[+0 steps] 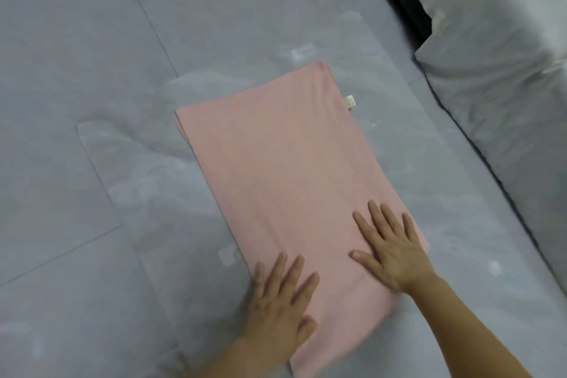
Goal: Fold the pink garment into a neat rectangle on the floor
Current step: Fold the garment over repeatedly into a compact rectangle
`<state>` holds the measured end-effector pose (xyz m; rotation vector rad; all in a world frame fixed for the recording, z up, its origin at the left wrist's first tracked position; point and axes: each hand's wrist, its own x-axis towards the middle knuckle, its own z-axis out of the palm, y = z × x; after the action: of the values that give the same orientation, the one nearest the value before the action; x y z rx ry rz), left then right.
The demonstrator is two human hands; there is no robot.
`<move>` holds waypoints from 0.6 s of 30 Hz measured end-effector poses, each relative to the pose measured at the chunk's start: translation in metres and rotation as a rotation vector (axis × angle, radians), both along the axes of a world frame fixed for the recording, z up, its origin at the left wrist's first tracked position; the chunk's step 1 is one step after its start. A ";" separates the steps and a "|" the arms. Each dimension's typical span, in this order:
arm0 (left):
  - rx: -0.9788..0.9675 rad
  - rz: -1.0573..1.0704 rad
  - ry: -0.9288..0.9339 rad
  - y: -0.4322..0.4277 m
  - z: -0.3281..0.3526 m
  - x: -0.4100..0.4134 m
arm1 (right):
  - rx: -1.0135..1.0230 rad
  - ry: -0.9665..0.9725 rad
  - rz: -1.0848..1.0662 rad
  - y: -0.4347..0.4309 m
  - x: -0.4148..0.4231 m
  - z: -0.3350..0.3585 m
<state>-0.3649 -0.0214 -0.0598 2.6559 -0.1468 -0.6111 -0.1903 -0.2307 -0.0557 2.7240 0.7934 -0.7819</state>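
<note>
Pressing near end of pink garment (276,163) with left hand (280,301) and right hand (391,252) spread flat; best smoothing evenly outward.

One pink garment (276,163), two hands (279,301) (391,252)

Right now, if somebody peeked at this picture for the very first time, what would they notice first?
The pink garment jumps out first, a long folded strip lying slantwise in the middle of the grey floor. Next come the left hand and the right hand, both laid flat on its near end. A small white label pokes out at its far right edge.
</note>
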 end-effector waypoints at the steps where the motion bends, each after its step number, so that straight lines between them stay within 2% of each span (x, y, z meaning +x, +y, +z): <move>1: -0.022 -0.031 0.025 -0.018 0.001 -0.014 | -0.012 0.017 0.020 -0.017 -0.009 0.003; 3: -0.033 -0.073 0.083 -0.049 0.001 -0.039 | -0.013 0.055 0.076 -0.045 -0.022 0.011; 6: 0.001 -0.010 0.114 -0.078 -0.003 -0.060 | 0.002 0.068 0.201 -0.074 -0.028 0.015; 9: 0.054 0.060 0.061 -0.088 -0.011 -0.062 | -0.009 0.016 0.284 -0.087 -0.022 0.009; 11: 0.078 0.107 -0.011 -0.090 -0.014 -0.060 | 0.027 -0.024 0.254 -0.085 -0.020 0.003; 14: 0.089 0.155 -0.087 -0.089 -0.018 -0.057 | 0.131 -0.123 0.075 -0.082 -0.020 -0.003; 16: 0.068 0.178 -0.141 -0.086 -0.017 -0.057 | 0.184 -0.023 -0.180 -0.081 -0.017 -0.006; 18: 0.045 0.188 -0.186 -0.083 -0.018 -0.058 | 0.340 0.045 -0.385 -0.083 -0.011 -0.008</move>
<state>-0.4228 -0.1047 -0.0779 2.7263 0.0646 -0.3105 -0.2014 -0.3141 -0.0635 3.2339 0.4433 -0.8484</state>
